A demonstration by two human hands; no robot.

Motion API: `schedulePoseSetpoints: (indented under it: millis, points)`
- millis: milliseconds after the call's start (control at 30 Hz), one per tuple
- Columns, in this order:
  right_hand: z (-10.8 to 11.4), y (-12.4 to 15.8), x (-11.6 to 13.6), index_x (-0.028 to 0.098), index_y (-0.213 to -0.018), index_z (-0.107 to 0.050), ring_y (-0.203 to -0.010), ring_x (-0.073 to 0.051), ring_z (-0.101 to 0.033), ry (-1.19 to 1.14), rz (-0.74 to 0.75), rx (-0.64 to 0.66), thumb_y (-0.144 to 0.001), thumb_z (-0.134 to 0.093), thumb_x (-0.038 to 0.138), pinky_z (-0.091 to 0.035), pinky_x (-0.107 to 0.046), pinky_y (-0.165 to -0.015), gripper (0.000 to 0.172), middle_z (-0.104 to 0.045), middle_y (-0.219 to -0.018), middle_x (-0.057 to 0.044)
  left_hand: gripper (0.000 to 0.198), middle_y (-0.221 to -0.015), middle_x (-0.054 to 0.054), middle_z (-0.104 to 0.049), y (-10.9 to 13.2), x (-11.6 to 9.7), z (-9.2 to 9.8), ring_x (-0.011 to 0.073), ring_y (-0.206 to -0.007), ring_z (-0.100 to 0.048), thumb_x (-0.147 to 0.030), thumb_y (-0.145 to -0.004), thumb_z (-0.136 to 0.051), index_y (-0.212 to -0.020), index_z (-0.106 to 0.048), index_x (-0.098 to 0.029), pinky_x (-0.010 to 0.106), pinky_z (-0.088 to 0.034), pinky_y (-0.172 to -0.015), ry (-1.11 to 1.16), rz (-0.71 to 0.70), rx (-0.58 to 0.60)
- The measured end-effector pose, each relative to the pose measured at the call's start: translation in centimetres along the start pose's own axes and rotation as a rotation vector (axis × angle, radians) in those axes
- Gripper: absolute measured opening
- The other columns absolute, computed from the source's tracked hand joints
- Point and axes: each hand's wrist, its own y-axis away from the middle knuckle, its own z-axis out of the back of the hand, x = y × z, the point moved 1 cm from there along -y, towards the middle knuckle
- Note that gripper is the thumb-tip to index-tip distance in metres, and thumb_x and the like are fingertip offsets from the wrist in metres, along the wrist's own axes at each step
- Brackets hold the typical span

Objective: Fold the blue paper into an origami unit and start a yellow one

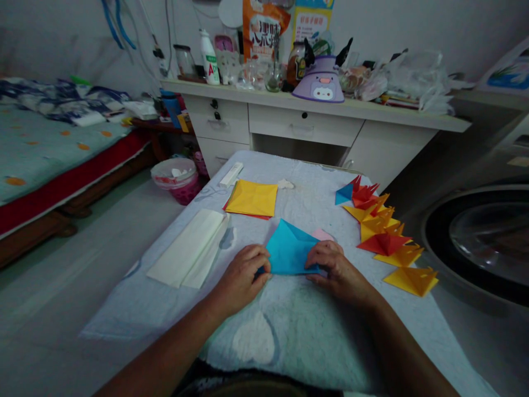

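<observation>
A blue sheet of origami paper (291,248) lies near the front of the cloth-covered table, its near edge folded and one corner pointing away from me. My left hand (248,273) pinches its left end between thumb and fingers. At the right end, my right hand (333,267) grips the paper the same way, fingers curled over the edge. Beyond the blue sheet sits a stack of square papers with a yellow one (253,198) on top and red edges below. Folded paper cranes (384,242) in red, yellow and blue stand in a row to the right.
A folded whitish paper or cloth (188,248) lies at left on the table (314,325), with a small white box (231,174) behind it. A pink bin (177,179) stands on the floor. Behind is a cluttered white desk (219,118); a washing machine (487,220) is at right.
</observation>
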Motion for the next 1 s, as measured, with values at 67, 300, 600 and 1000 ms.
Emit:
schedulePoseSetpoints:
  millis: [67, 300, 600, 1000]
  points:
    - [0.0, 0.1, -0.2, 0.026, -0.089, -0.070, -0.101, -0.025, -0.056, 0.033, -0.008, -0.009, -0.082, -0.065, 0.027, -0.036, -0.051, -0.097, 0.008, -0.068, -0.097, -0.004, 0.011, -0.103, 0.004, -0.059, 0.1, 0.2, 0.0, 0.0204, -0.109, -0.052, -0.009, -0.080, -0.059, -0.079, -0.058, -0.020, 0.037, -0.041, -0.097, -0.036, -0.005, -0.004]
    - [0.3, 0.1, -0.3, 0.025, -0.087, -0.069, -0.100, -0.024, -0.055, 0.056, 0.024, 0.009, -0.085, -0.064, 0.029, -0.036, -0.048, -0.095, 0.008, -0.066, -0.098, -0.005, 0.009, -0.098, 0.003, -0.058, 0.0, 0.7, -0.2, 0.0205, -0.102, -0.053, -0.011, -0.081, -0.059, -0.081, -0.060, -0.020, 0.037, -0.043, -0.092, -0.075, 0.005, 0.016]
    - [0.0, 0.1, -0.1, 0.022, -0.084, -0.068, -0.088, -0.021, -0.058, 0.039, 0.058, 0.140, -0.092, -0.060, 0.033, -0.035, -0.042, -0.089, 0.015, -0.067, -0.083, -0.002, 0.006, -0.095, 0.003, -0.057, 0.1, 1.4, -0.7, 0.0203, -0.098, -0.053, -0.014, -0.082, -0.062, -0.080, -0.062, -0.019, 0.036, -0.042, -0.089, -0.070, 0.013, 0.011]
    - [-1.1, -0.2, -1.0, 0.018, -0.068, -0.059, -0.095, -0.022, -0.052, 0.037, -0.225, -0.006, -0.083, -0.064, 0.025, -0.042, -0.039, -0.086, 0.018, -0.059, -0.097, -0.007, 0.009, -0.094, 0.005, -0.055, 0.0, 1.0, -0.6, 0.0210, -0.096, -0.052, -0.020, -0.087, -0.057, -0.079, -0.060, -0.018, 0.037, -0.043, -0.086, -0.108, 0.053, -0.021]
